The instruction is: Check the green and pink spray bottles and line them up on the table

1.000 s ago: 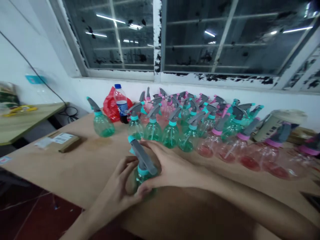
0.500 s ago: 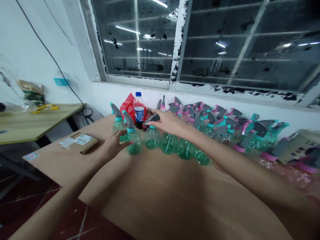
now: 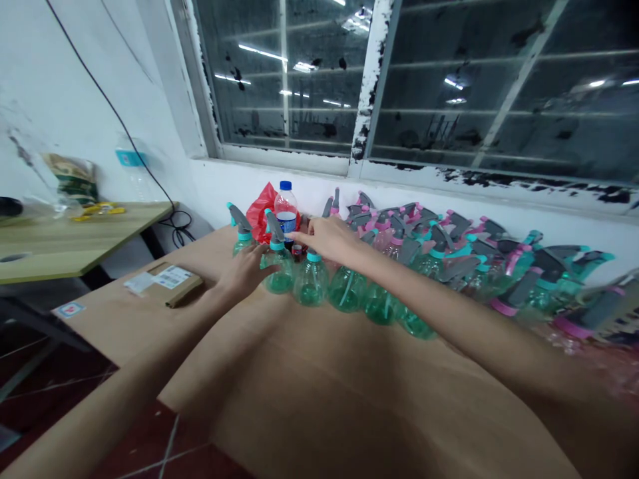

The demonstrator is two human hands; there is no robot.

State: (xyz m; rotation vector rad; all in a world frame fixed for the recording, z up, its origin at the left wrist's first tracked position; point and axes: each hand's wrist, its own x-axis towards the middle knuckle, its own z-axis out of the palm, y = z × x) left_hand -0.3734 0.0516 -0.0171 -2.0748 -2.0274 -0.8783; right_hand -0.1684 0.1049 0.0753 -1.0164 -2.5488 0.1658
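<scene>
Green spray bottles with grey trigger heads stand on the brown table in a curved row. My left hand is closed around the left side of one spray bottle, its thumb in front and its fingers at the shoulder. To the right, my right hand curls over the head of the neighbouring spray bottle, hiding the trigger. Its index finger reaches toward the first bottle's head. Another green bottle stands behind my left hand, partly covered. More green bottles continue to the right, under my right forearm.
Many pink and green spray bottles crowd the back right by the wall. A blue-capped drink bottle and a red plastic bag stand behind. A flat cardboard parcel lies at left. A second table stands beyond a gap.
The bottle at my left hand has moved back into the row. My right hand now covers the grey spray head that showed beneath its fingers. The view has shifted slightly.
</scene>
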